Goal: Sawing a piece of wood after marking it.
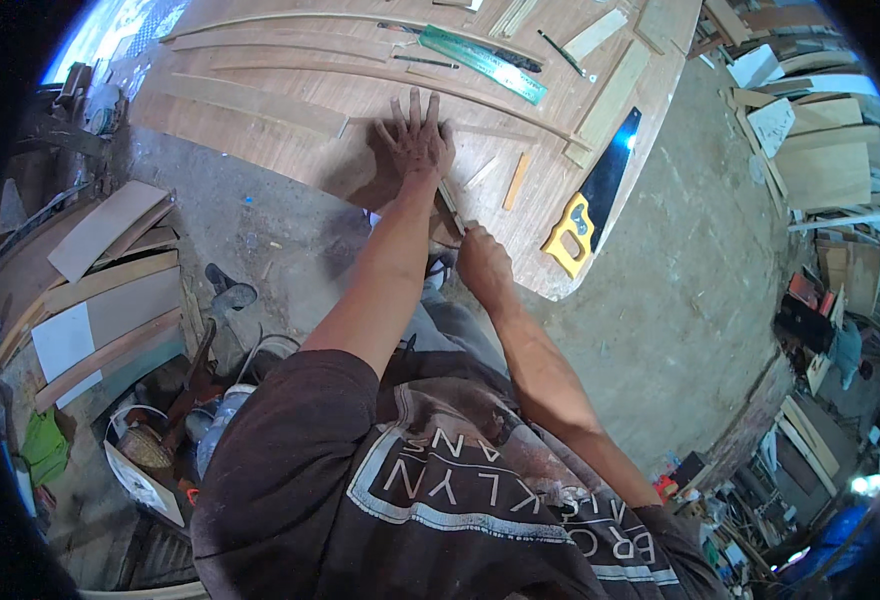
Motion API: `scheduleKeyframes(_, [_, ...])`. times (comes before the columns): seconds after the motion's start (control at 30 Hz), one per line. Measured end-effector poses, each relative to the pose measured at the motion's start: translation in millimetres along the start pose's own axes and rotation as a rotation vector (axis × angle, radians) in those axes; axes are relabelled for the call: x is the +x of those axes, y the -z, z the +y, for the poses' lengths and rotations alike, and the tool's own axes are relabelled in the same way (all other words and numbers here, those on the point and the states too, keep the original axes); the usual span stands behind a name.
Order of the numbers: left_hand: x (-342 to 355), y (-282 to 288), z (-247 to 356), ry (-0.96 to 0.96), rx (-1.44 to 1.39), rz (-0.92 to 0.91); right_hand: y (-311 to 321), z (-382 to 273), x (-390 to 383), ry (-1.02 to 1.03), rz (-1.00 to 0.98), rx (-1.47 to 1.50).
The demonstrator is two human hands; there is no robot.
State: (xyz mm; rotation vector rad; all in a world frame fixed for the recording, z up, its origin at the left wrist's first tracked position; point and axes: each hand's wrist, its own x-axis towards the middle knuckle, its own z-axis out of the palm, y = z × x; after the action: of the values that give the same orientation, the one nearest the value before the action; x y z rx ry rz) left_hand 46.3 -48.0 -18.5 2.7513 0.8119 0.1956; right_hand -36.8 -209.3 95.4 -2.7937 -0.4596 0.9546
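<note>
My left hand (418, 140) lies flat on the wooden tabletop (200, 125), fingers spread, over a thin wooden strip (495, 131). My right hand (483, 262) is closed round the end of a narrow, straight tool (449, 207) at the table's near edge. The tool slants up toward my left wrist, which hides its far end; I cannot make out its exact kind. Right of my hands lie a short wood offcut (517, 181) and a pale sliver (481, 173). A handsaw (600, 190) with a yellow handle rests near the table's right edge.
A green ruler (482, 66), a dark pencil (561, 53) and long wooden strips (390, 80) lie farther back on the table. Stacked boards (110, 300) stand on the left, with a bucket (222, 420) below. More board offcuts (825, 150) lean at the right.
</note>
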Motion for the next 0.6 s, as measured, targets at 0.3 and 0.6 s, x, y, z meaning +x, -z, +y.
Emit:
scheduleKeyframes(0.3, [-1.7,2.1,-0.8,-0.018,-0.102,0.065,9.3,-12.1,27.4,-0.064,-0.234,-0.005])
scheduleKeyframes(0.6, [-1.0,12.5,1.3,-0.004,-0.02,-0.051,47.8,-20.4,40.3,-0.024,-0.454,-0.026])
